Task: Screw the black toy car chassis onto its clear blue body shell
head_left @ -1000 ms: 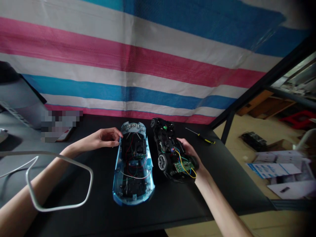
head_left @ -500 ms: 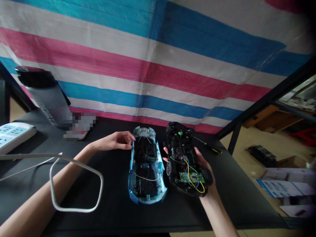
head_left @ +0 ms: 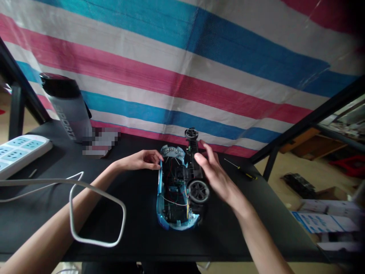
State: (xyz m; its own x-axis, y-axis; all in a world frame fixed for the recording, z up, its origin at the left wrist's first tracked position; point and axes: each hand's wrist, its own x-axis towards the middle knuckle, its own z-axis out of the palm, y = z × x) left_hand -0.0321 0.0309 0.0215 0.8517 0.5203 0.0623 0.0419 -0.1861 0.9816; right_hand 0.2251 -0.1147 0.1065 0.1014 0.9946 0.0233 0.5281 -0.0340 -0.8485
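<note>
Head view, and both hands are busy! The left hand (head_left: 148, 160) has thumb and curled fingers pinching the left rim of the blue toy car body shell (head_left: 171, 190), lying open-side up on the black table (head_left: 137, 232). Over at the right, the right hand (head_left: 215, 171) grips the black toy car chassis (head_left: 196, 165), thumb against it, other fingertips partly hidden. The chassis stands tipped on edge by the shell's right wall, wheel (head_left: 199, 191) facing out, overlapping that wall; whether they touch, I can't tell. Right of it lies a yellow-and-black screwdriver (head_left: 248, 175).
</note>
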